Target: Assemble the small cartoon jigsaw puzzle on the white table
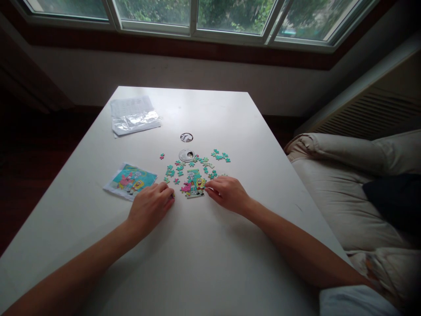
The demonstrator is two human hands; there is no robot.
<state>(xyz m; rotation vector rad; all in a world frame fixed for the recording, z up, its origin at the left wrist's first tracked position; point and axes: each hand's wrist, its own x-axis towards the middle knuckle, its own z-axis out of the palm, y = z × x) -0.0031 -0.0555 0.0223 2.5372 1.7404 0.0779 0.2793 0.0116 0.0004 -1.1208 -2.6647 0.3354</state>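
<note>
A partly assembled jigsaw puzzle (196, 184) with cartoon figures lies flat on the white table (197, 259). At its right edge, the bent fingers of my right hand (229, 193) pinch against the yellow figure. My left hand (151, 205) rests to the left, apart from the assembled part, its fingers closed around a small puzzle piece (173, 195) that is mostly hidden. Loose teal and pink puzzle pieces (179, 168) are scattered beyond the assembled part. Beside my left hand lies a picture sheet in a clear bag (131, 180), showing the same cartoon figures.
Papers with a clear plastic sleeve (134, 116) lie at the far left of the table. A round hole (186, 138) and a round metallic lid (187, 155) are near the middle. A cream sofa (329, 184) stands to the right, and a window (230, 17) is beyond.
</note>
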